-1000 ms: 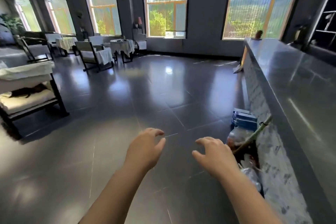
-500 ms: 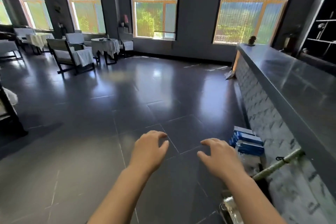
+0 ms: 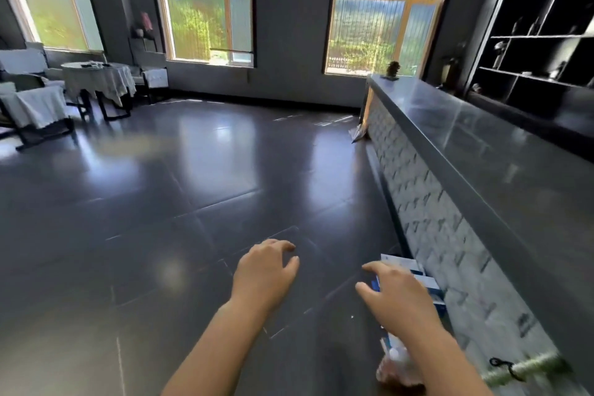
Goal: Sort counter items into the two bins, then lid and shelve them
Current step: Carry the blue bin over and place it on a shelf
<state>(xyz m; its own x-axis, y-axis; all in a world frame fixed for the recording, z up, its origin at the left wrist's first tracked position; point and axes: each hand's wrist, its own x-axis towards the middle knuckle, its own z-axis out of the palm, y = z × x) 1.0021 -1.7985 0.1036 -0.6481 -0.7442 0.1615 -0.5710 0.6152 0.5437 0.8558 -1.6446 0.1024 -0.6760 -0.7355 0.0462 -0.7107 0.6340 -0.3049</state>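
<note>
At the foot of the counter [image 3: 482,151], on the dark tiled floor [image 3: 160,219], sat a stack of blue-and-white boxes [image 3: 414,270] pushed against the counter's pale patterned front. Right hand [image 3: 397,294] hung just over the stack's near-left corner, palm down, fingers loosely spread and slightly bent, gripping nothing. Can't tell if it touched the boxes; it partly hid them. Left hand [image 3: 266,270] was out over bare floor, well to the left, fingers relaxed and a bit curled, also empty.

Key relation: boxes lay ahead and to the right of the right hand, long axis seemingly running along the counter base. Right hand was clearly the nearer one; left would have to cross the body.

More clutter nearer the person, under the right forearm: a clear plastic bottle [image 3: 397,355] and something pinkish, blurred, can't identify. A pale pole [image 3: 527,370] stuck out low from the counter side.

No bins or lids in view. Countertop looked bare apart from a small plant [image 3: 392,68] at the far end. Dark shelving [image 3: 543,26] stood behind it.

Clearance: right side closed off by the counter face, so my read is any grab should come from the left or above. Open floor all along the left.
</note>
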